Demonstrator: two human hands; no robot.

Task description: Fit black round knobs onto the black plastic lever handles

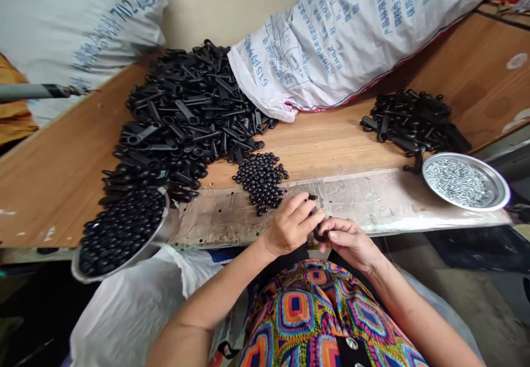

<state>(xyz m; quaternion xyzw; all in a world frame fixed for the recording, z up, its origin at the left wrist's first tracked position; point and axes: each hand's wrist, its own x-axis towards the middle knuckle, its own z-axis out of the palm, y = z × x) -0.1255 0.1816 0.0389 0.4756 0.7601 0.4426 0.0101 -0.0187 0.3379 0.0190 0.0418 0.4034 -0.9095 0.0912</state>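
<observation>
Just past the bench's front edge, above my lap, both hands meet on a black plastic crank handle [321, 235]. My left hand [291, 224] is closed round its upper part, and a dark end sticks out beyond the fingers. Thumb and fingertips of my right hand [351, 241] pinch its lower, rounded end. Fingers cover much of the piece, so I cannot tell whether a small part is also held. Nearest to my left hand lies a patch of small black knobs [261, 182] on the bench.
A large heap of black crank handles [186, 107] fills the back left. A metal bowl [168, 229] holds more black knobs. On the right are a smaller black heap [414, 118] and a metal dish [503, 193] of small silvery pins or screws. A printed white sack [331, 47] lies behind.
</observation>
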